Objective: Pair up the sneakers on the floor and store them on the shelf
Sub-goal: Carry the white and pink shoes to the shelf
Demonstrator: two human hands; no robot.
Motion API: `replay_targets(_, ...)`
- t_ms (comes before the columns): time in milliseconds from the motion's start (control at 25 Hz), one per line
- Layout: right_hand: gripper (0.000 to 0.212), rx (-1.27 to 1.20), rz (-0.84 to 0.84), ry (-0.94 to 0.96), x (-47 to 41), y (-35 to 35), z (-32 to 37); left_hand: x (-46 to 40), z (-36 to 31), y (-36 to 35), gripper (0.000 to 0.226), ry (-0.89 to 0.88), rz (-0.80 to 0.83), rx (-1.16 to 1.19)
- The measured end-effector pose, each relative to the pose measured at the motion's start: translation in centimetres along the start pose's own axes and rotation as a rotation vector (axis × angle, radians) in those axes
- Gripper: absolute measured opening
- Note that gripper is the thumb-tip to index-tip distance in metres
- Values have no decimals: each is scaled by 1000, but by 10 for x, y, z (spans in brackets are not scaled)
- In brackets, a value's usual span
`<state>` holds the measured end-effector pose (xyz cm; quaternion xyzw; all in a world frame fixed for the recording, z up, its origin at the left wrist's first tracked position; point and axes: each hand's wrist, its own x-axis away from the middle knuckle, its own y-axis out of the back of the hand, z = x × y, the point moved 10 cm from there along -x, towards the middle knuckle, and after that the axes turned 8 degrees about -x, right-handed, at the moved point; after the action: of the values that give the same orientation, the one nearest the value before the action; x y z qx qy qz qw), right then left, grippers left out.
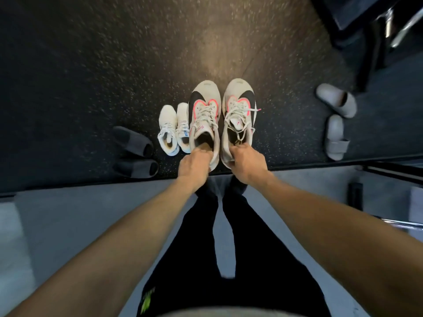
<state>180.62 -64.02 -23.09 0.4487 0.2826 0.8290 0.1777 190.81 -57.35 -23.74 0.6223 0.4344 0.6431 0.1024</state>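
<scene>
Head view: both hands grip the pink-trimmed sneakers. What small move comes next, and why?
Probably lift both together. The left hand grips the heel collar of the left grey, black and pink laced sneaker, the right hand its mate, already paired side by side.

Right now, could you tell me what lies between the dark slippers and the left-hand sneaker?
A small white pair of sneakers, in the head view.

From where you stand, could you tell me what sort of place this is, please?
Probably a gym or its shoe-changing area: dark speckled rubber flooring, slippers and sneakers left on it, and metal equipment at the far right.
</scene>
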Motion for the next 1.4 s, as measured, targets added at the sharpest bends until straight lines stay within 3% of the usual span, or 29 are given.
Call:
replay_targets(160, 20, -12, -13, 25, 75, 68, 46, 86, -26, 69, 21, -44, -102, -38)
replay_targets(360, 14, -35, -66, 32, 146, 102, 72, 159, -43, 118, 27, -42, -195, -101)
replay_targets(880, 12, -42, -232, 24, 216, 134, 55, 200, -90, 147, 17, -96, -317, -150)
replay_targets(1040, 9, -96, -288, -92, 242, 130, 34, 205, -121, 149, 22, -231, -310, -259)
replay_targets(1400, 9, -430, -524, -555, 344, 69, -12, 249, -200, 99, 25, -728, -233, -597)
